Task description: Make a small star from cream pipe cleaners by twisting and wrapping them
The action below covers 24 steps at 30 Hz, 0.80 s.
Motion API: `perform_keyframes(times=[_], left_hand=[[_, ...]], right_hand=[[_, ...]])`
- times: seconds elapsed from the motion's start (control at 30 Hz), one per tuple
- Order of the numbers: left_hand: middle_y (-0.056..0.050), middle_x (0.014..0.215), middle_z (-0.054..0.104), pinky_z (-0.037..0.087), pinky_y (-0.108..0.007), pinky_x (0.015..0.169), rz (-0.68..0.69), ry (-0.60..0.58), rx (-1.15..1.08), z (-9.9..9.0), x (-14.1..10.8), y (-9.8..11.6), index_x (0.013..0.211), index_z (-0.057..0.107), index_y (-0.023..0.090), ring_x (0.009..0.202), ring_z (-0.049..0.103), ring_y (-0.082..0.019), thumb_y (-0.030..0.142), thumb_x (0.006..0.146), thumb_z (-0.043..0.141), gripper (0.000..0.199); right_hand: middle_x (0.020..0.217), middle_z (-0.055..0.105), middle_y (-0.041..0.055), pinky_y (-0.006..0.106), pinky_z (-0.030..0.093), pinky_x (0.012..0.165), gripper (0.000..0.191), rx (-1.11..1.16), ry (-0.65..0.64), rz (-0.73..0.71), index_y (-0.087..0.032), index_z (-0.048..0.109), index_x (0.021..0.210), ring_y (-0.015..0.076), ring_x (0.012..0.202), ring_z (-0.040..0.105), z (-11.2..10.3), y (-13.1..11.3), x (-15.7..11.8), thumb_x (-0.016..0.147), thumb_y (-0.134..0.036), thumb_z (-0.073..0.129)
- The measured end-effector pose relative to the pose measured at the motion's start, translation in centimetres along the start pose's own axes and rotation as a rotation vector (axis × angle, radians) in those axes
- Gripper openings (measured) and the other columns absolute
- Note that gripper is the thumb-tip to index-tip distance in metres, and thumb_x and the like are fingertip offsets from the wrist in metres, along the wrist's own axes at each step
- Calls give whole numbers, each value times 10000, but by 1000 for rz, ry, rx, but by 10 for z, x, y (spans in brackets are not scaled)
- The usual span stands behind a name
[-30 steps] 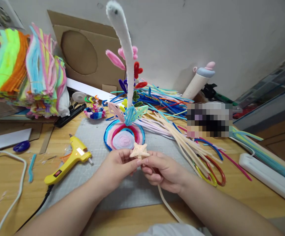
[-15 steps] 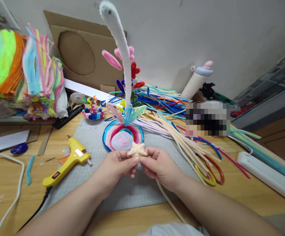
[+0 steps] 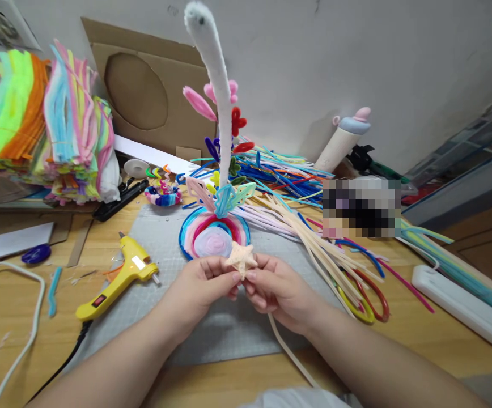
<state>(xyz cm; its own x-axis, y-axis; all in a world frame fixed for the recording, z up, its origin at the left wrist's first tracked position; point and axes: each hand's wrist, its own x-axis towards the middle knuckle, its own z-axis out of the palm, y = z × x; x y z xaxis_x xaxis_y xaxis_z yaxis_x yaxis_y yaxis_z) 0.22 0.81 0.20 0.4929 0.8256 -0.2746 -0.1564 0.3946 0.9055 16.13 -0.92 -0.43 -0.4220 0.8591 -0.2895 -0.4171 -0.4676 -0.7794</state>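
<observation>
Between my two hands, above the grey cutting mat (image 3: 224,345), is a small cream star (image 3: 241,258) of fuzzy pipe cleaner. My left hand (image 3: 210,280) pinches its left side between thumb and fingers. From the right, my right hand (image 3: 274,286) pinches the same star. A cream strand (image 3: 286,345) trails from beneath my right hand toward the table's front edge. Just behind the star stands a pipe-cleaner piece: a round coiled base (image 3: 182,241) in blue, pink and white, a tall white stem (image 3: 220,96), and colourful flowers and leaves along it.
A yellow glue gun (image 3: 118,283) lies left of my hands, its black cord running forward. Loose cream pipe cleaners (image 3: 309,238) spread on the right near a white power strip (image 3: 462,309). Bundled pipe cleaners (image 3: 16,107), cardboard (image 3: 173,73) and a tilted bottle (image 3: 342,141) are at the back.
The star has turned slightly between my fingers and now tilts more upright. My hands hold nearly the same place, while the whole view has shifted a little.
</observation>
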Motion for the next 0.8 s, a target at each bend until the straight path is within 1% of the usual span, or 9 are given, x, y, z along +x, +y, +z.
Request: perform_keyframes(times=[0.07,0.13,0.27,0.4,0.53,0.67,0.8], left_hand=[[-13,624,639,400,-201,556,9,7,36,1,1,1,704,662,112,549,502,-85,232,682,704,129],[-2,600,629,395,-198,546,5,21,47,2,1,1,691,661,116,539,500,-84,233,664,714,131],[-24,623,643,407,-208,565,-15,14,11,3,0,1,657,663,113,566,521,-99,239,678,698,133],[-39,656,650,414,-223,585,-44,-7,-32,1,-1,2,699,673,108,600,538,-114,235,702,674,127],[-24,643,640,409,-220,590,-5,2,17,1,-2,2,686,644,116,584,525,-104,239,706,676,129],[-19,622,631,404,-222,577,27,16,71,2,-3,3,673,615,120,572,524,-106,246,697,680,144],[-38,644,642,412,-231,577,-13,-24,-1,4,-2,4,726,618,107,586,549,-121,237,694,675,145]], right_hand=[[560,552,-42,115,190,325,203,-9,-18,-20,-146,561,820,14,362,396,0,0,0,720,-263,693],[570,571,-32,109,201,320,214,-36,-9,-36,-139,572,836,14,365,406,0,0,0,717,-261,701],[603,595,-15,94,220,306,190,-25,17,11,-121,588,786,15,379,454,-1,-2,0,724,-262,700],[603,594,-15,84,261,308,186,18,-14,47,-118,589,777,14,381,472,-3,-4,0,733,-263,697],[612,599,-10,82,286,307,206,-3,-28,49,-115,581,782,22,391,493,-2,-4,-1,737,-282,694],[608,616,-7,81,283,295,218,-48,-18,47,-112,582,788,25,372,498,-3,-3,-1,716,-276,706],[572,618,-17,84,301,292,189,-42,-4,46,-115,584,761,23,343,488,-4,-1,1,711,-254,703]])
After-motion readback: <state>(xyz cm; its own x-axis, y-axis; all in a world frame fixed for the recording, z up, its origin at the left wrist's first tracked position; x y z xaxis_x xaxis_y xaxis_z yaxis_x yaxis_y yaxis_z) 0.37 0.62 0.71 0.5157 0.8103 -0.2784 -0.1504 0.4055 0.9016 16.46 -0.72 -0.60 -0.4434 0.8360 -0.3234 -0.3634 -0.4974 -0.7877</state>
